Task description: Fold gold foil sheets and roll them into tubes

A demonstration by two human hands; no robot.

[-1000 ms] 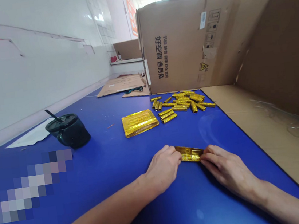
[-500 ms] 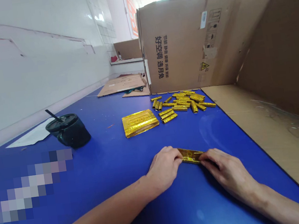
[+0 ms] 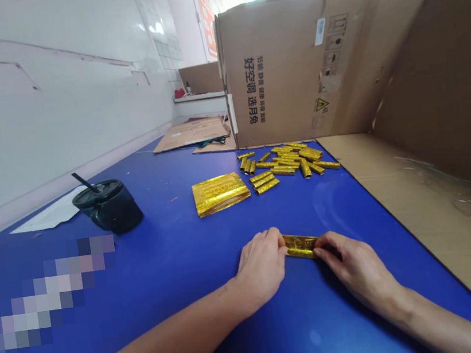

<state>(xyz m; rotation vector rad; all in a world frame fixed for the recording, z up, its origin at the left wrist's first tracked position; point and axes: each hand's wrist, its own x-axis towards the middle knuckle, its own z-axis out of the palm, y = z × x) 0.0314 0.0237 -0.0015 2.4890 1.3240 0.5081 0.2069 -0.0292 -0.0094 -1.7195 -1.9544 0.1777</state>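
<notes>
A gold foil strip lies between my hands, low over the blue table. My left hand pinches its left end, and my right hand pinches its right end. The fingertips of both hands are closed on the foil. Beyond them, a stack of flat gold foil sheets rests on the table. To its right lie several small folded gold pieces, some side by side and some piled on each other.
A dark lidded cup with a stick handle stands at the left, beside a white paper. A large cardboard box rises behind the gold pieces. Flat cardboard lies at the back, and more cardboard borders the table's right edge.
The fingers of my left hand have shifted slightly on the strip, and its surface faces the camera a little more. My right hand has barely moved.
</notes>
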